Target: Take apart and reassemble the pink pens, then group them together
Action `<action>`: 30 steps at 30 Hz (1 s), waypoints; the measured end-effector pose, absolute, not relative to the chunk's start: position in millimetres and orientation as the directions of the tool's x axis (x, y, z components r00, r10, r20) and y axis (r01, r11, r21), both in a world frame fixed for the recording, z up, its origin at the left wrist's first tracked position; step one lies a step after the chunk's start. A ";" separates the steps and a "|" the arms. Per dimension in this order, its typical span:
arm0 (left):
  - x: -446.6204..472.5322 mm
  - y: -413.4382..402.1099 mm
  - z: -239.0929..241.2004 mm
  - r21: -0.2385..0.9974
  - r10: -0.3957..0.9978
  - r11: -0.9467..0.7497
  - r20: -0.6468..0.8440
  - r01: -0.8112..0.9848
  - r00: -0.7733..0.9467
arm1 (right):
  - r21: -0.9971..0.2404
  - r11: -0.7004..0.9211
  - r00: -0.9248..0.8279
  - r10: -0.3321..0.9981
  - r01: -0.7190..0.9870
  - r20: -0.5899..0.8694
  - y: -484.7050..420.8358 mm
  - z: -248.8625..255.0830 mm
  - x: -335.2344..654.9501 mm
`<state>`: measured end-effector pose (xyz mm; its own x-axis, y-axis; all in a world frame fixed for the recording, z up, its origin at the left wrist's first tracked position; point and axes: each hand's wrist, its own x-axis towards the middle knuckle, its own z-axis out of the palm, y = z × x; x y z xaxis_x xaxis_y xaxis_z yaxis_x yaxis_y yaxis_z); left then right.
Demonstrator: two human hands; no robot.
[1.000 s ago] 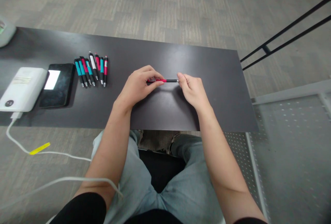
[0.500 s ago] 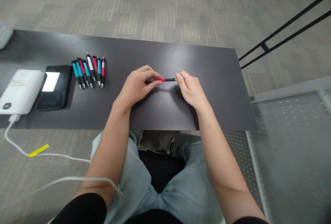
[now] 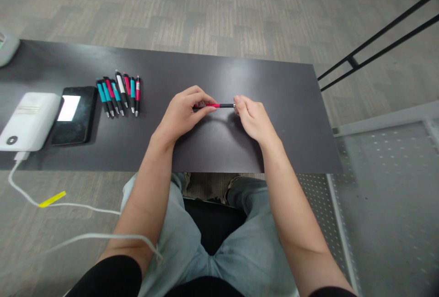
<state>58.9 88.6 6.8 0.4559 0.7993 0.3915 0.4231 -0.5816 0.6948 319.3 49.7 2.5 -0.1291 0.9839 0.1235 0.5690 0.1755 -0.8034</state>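
Red pen (image 3: 224, 105) with a black grip: I have it level between both hands, silver tip pointing right. On the left hand (image 3: 183, 110), thumb and fingers are pinched on the red barrel and cover much of its rear. On the right hand (image 3: 253, 116), they are closed over the tip and hide its very end. How firm either pinch is, I can't tell from here. My judgement: let the left side carry the barrel, press only lightly at the tip, and keep both wrists in line so the shaft won't slip or bend.

Below, the dark desk (image 3: 291, 119) seems just clear of the shaft. Well off to the left lie eight other pens (image 3: 115, 89), then a black device (image 3: 73, 128) and a white box (image 3: 37, 125). White cable (image 3: 20, 189) hangs from the box; I'd mind it with my left elbow.
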 end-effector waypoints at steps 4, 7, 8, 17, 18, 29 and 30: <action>60.1 89.0 5.2 0.691 0.795 -0.594 0.425 0.412 0.432 | -0.825 0.214 -0.156 0.976 0.524 0.153 48.5 4.7 316.6; 62.1 87.7 6.2 0.692 0.806 -0.584 0.435 0.425 0.400 | -0.816 0.211 -0.133 0.977 0.538 0.165 50.3 4.6 313.7; 62.6 87.2 6.5 0.692 0.809 -0.582 0.438 0.428 0.392 | -0.814 0.208 -0.124 0.978 0.543 0.167 51.1 4.3 313.0; 61.2 87.2 3.3 0.735 0.841 -0.510 0.315 0.447 0.441 | -0.796 0.263 -0.117 0.964 0.546 0.239 52.8 8.2 312.7; 61.3 87.2 3.3 0.734 0.838 -0.510 0.305 0.448 0.454 | -0.791 0.267 -0.118 0.963 0.550 0.243 52.9 7.9 312.8; 61.9 87.6 6.5 0.721 0.842 -0.505 0.291 0.475 0.454 | -0.771 0.298 -0.128 0.953 0.563 0.275 54.2 6.3 314.6; 61.9 87.7 5.4 0.716 0.841 -0.506 0.286 0.481 0.459 | -0.769 0.300 -0.132 0.952 0.565 0.275 54.2 6.0 314.8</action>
